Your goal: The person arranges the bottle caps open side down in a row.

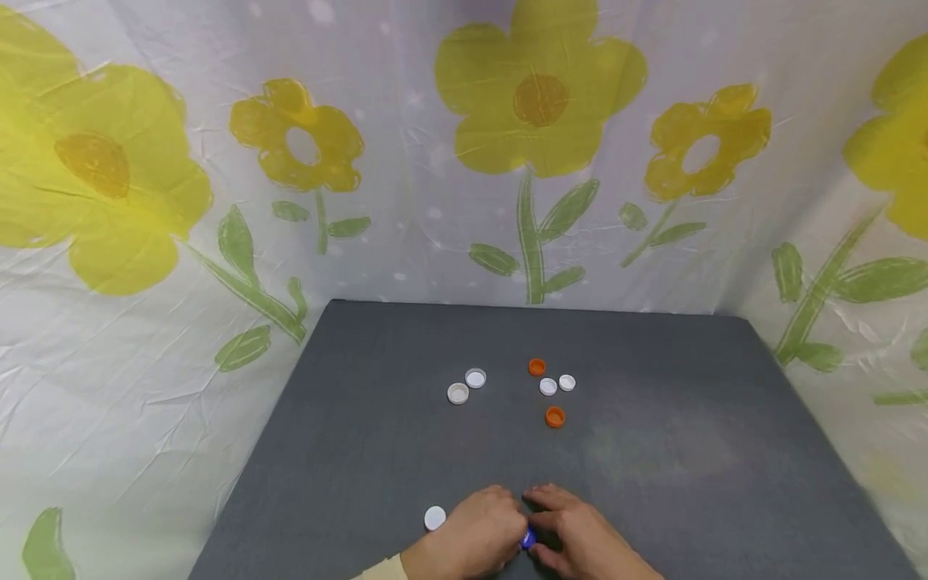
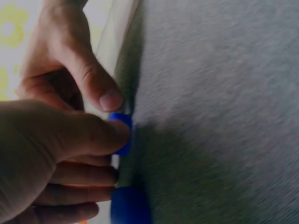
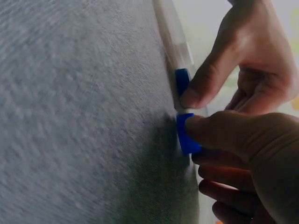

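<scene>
My left hand [image 1: 482,532] and right hand [image 1: 580,540] meet at the table's near edge. Between them is a small blue bottle cap [image 1: 528,538], with both hands' fingertips at it. In the right wrist view, my right thumb lies on the blue cap [image 3: 187,135], the other fingers curled below. From the left wrist, my left thumb overlaps the cap [image 2: 124,123] and the right thumb touches near its upper end. A second blue cap [image 2: 131,205] stands beside the left fingers; my left hand hides it in the head view. A white cap [image 1: 435,518] lies left of my left hand.
Farther back on the dark grey table [image 1: 377,451] lie two whitish caps [image 1: 457,393] together. Right of these are an orange cap [image 1: 536,367], a pair of white caps [image 1: 548,387] and another orange cap [image 1: 555,417]. A flowered curtain [image 1: 413,201] hangs behind.
</scene>
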The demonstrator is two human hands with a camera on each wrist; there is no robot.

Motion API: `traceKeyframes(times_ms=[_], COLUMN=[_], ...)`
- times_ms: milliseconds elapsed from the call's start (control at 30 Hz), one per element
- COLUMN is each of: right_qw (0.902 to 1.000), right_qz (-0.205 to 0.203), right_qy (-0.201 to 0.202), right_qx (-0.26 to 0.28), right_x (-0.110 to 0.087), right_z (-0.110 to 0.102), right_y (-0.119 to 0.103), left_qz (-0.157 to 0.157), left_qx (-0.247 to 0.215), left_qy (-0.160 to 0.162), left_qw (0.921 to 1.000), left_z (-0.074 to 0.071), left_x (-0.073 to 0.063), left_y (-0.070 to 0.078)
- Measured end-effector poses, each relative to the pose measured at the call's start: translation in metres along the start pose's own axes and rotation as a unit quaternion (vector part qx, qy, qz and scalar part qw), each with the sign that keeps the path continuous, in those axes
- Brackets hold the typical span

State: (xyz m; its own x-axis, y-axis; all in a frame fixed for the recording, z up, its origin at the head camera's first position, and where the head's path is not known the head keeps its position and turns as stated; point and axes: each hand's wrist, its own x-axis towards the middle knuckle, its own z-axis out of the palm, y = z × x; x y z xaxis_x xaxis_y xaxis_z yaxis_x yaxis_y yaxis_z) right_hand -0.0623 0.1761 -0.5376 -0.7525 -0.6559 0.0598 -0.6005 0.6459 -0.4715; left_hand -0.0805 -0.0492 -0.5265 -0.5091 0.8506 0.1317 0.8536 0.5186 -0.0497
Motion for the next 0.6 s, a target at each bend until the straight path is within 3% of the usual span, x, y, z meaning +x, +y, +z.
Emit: traceKeyframes(times_ms=[200, 600], right_qw=[0.9977, 0.983], right_qz=[-0.01, 0.026], right_qy=[0.066, 0.154], right_qx=[-0.013, -0.095], right_x=[0.0, 0.009], right_z=[-0.006, -0.036], right_y=[0.004, 0.025], left_qz=[-0.028, -0.085], left_qx=[0.025, 0.032], left_qy=[-0.022, 0.029], left_qw=[0.9991, 0.9955], left_z=[-0.013, -0.033], left_x=[0.008, 0.035], left_y=[-0.014, -0.051])
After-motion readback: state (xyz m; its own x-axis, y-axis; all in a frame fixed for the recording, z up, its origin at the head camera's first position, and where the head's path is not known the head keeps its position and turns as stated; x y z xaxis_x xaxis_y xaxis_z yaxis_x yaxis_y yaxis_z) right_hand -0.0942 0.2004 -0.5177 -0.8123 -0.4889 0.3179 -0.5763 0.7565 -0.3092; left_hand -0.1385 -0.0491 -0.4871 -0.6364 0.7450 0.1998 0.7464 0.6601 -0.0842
